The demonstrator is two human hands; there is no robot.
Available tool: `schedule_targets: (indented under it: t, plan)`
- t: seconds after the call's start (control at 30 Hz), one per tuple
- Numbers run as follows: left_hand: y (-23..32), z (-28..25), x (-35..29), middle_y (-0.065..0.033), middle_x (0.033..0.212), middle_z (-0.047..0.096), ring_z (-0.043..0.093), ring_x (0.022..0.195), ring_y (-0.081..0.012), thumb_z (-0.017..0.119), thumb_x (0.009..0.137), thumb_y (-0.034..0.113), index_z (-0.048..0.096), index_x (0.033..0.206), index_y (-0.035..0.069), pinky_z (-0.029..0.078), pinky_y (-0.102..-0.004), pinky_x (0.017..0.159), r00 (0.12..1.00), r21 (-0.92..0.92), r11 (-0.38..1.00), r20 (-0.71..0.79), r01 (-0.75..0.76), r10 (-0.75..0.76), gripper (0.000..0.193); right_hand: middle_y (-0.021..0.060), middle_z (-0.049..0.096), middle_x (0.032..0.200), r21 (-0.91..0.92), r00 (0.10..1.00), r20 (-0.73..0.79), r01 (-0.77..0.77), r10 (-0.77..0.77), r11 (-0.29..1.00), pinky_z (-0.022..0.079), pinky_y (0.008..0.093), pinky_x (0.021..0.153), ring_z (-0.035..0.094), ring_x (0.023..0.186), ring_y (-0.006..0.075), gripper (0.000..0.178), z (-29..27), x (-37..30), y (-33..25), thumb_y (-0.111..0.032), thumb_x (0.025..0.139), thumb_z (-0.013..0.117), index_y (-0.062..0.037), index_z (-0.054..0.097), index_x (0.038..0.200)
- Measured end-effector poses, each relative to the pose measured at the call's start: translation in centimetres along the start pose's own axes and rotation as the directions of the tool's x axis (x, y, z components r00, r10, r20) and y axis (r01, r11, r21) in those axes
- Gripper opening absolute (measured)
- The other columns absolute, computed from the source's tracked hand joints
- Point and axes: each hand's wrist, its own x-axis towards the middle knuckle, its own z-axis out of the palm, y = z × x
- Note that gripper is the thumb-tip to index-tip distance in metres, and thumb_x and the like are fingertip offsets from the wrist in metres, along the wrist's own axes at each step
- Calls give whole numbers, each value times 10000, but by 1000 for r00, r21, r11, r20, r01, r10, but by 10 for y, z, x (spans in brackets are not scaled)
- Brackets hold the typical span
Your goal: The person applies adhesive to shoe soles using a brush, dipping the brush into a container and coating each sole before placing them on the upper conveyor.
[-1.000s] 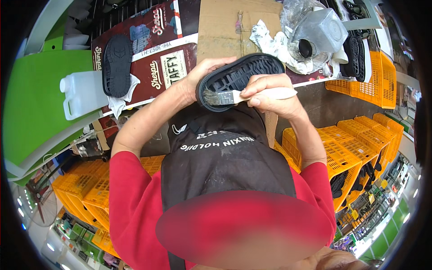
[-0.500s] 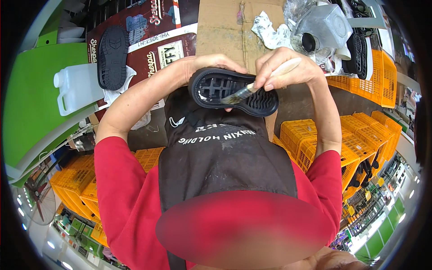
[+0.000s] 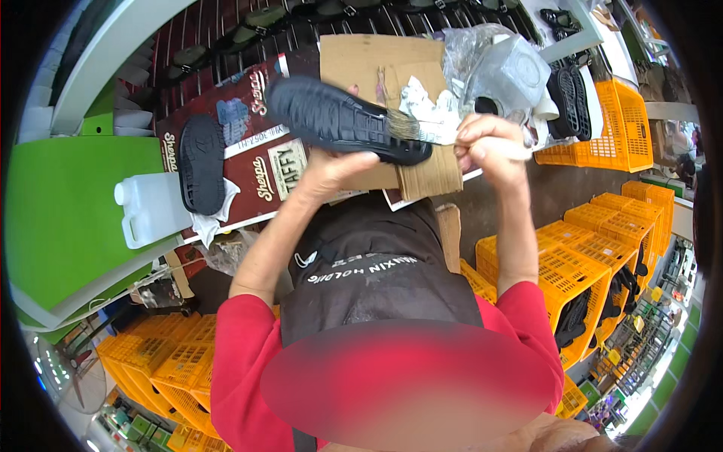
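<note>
A black shoe sole (image 3: 335, 120) is held up over the table, its ribbed hollow side facing me and its far left end blurred. My left hand (image 3: 335, 167) is closed around its near edge, thumb along the rim and a fingertip showing on the far side. In my right hand (image 3: 493, 145) is a paintbrush (image 3: 439, 133) with a pale handle, gripped between fingers and thumb. Its bristles lie against or just over the sole's right part; exact contact is hard to tell. Another black sole (image 3: 202, 164) lies on the table at the left, beside a white jug (image 3: 154, 209).
Cardboard (image 3: 350, 56) covers the table's middle, with crumpled white tissue (image 3: 422, 98) on it. A clear plastic container (image 3: 510, 71) stands at the right, near more black soles (image 3: 570, 102). Yellow crates (image 3: 561, 260) are stacked on both sides. Sandals line a rack (image 3: 316, 19) at the back.
The sole has moved away from my apron, over the table, and slants down to the right. My left hand now grips its near edge. The brush has swung round, bristles now pointing left.
</note>
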Motion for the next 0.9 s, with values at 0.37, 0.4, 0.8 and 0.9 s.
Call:
schedule_targets:
  t: [0.37,0.4,0.8,0.9]
  plan:
    - [-25,38,5,-167,1374,370,366,1284,-240,725,746,47,219,1346,6,300,-369,1069,891,370,842,-75,-393,448,786,111,634,718,-772,814,-66,325,-577,547,467,280,520,597,600,210,221,77,-1,26,-97,741,726,22,666,917]
    - [-29,39,5,-173,1376,367,367,1283,-241,742,741,67,220,1344,5,296,-370,1071,884,331,849,-82,-411,460,800,142,651,769,-724,859,-89,292,-503,625,489,295,593,618,644,231,173,84,-3,26,-69,778,660,48,662,906]
    - [-50,41,1,-97,1407,317,289,1326,-169,631,836,234,266,1355,58,205,-335,1112,966,218,942,13,-256,259,658,105,644,775,-573,863,55,439,-501,692,495,281,540,600,614,193,167,129,9,29,10,720,693,26,645,879]
    - [-51,26,-8,-89,1320,408,368,1252,-156,591,866,269,394,1279,64,273,-330,1065,976,-494,850,196,181,-94,501,108,627,742,-415,926,155,378,-345,827,485,282,572,602,632,208,144,113,17,18,-7,750,678,21,653,888]
